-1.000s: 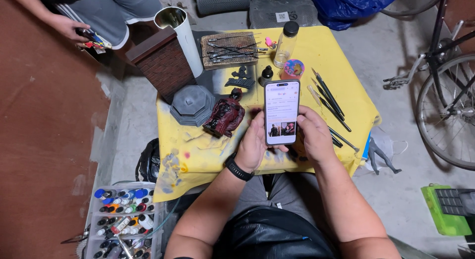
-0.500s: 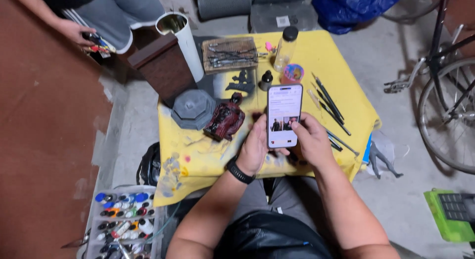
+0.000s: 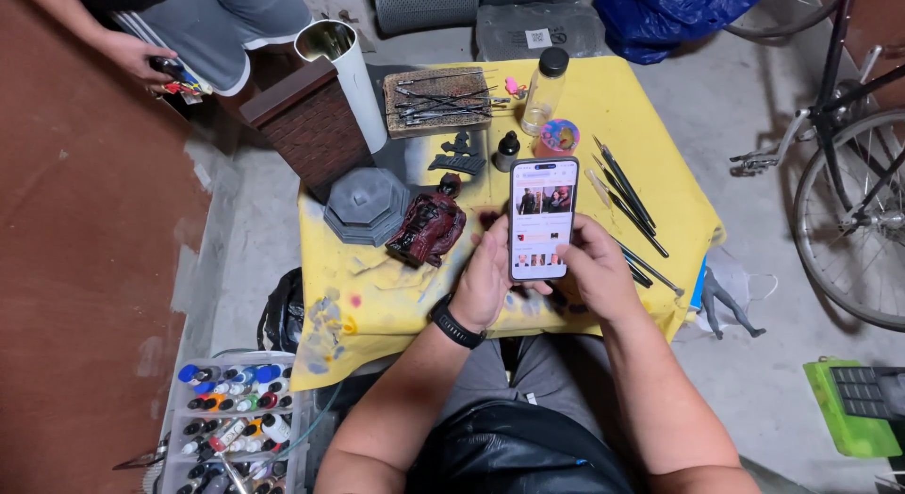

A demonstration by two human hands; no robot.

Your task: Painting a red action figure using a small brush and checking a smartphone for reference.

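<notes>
- Looking down, head view: a smartphone (image 3: 543, 218) is held upright above the near edge of the yellow worktop (image 3: 650, 126), screen lit, its long axis running away from the body.
- Left hand (image 3: 487, 279): fingers are curled and clamped on the phone's left edge and lower back; a black wristband (image 3: 455, 322) is worn at the wrist.
- Right hand (image 3: 590, 268): fingers are wrapped round the phone's lower right side, the thumb laid near the screen; both hands are equally close, the phone lying between them.
- Dark red figurine (image 3: 429, 225): laid on the worktop, just left of the left hand, apart from it.
- Brushes (image 3: 622, 197): spread to the phone's right.
- Paint bottles (image 3: 231, 414): kept in a tray on the floor, lower left.
- Another person's hand (image 3: 141, 58): seen upper left, well apart.
</notes>
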